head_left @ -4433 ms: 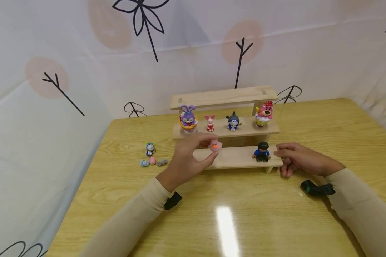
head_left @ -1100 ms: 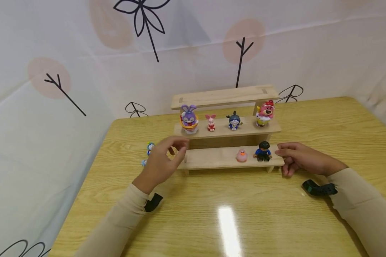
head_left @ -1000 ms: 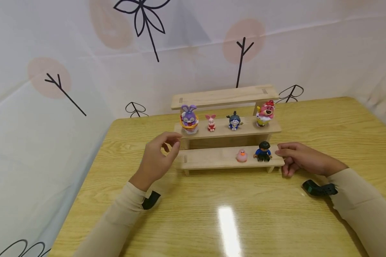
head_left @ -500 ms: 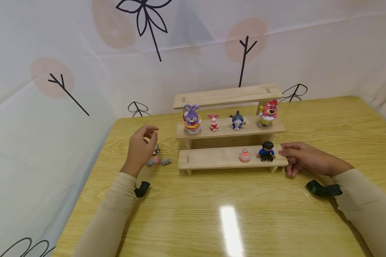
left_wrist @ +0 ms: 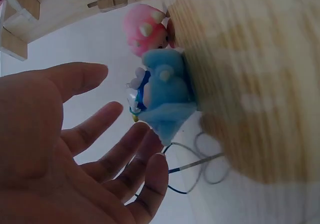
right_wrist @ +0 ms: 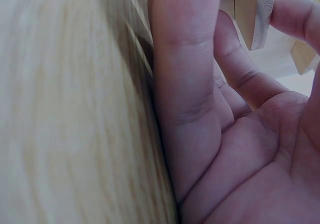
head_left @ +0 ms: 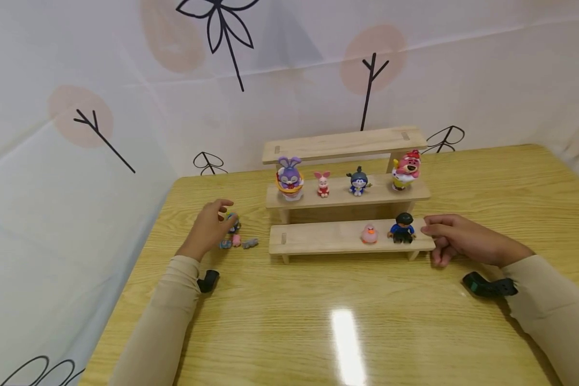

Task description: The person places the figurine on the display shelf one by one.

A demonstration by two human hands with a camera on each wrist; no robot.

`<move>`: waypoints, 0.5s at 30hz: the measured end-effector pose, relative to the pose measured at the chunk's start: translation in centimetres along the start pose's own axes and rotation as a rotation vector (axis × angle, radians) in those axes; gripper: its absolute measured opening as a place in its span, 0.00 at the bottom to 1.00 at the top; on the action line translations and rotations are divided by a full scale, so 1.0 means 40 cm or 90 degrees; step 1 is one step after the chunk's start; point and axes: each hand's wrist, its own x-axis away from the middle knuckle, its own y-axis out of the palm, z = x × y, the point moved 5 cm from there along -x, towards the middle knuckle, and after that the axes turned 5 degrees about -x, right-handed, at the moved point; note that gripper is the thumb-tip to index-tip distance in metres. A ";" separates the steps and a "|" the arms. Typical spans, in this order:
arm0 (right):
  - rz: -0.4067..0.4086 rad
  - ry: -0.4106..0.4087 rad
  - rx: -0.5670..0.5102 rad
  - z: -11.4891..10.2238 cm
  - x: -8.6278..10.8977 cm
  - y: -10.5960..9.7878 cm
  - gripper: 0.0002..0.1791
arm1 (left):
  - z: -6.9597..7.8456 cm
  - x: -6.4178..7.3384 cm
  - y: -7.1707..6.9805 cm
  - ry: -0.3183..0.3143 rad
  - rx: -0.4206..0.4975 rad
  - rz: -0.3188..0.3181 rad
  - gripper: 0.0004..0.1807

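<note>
My left hand [head_left: 207, 228] hovers with spread fingers beside several small figurines at the table's left. In the left wrist view a blue figurine [left_wrist: 167, 82] and a pink one [left_wrist: 142, 29] lie near the fingertips, with a gap before the thumb. A figurine with a blue body [head_left: 234, 222] stands behind them, partly covered by the fingers. My right hand [head_left: 468, 238] pinches the right end of the wooden shelf's lowest board [head_left: 318, 238], thumb on top, fingers beneath. On that board sit a pink duck [head_left: 369, 234] and a dark-haired toy figure in blue [head_left: 402, 229].
The middle board [head_left: 338, 198] carries a purple rabbit [head_left: 290, 179], a pink piglet [head_left: 323, 184], a dark-blue figurine [head_left: 358, 182] and a pink bear [head_left: 407, 170]. A grey figurine [head_left: 250, 243] lies on the table [head_left: 280, 311]. A patterned cloth [head_left: 289, 80] hangs behind.
The pink duck, earlier pinched by my left hand, now sits on the lowest board. My left hand has since moved left to the loose figurines. The right hand keeps its hold.
</note>
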 end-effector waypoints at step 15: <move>-0.005 -0.011 -0.002 0.003 -0.003 -0.002 0.42 | -0.015 0.001 0.017 -0.001 -0.041 -0.049 0.28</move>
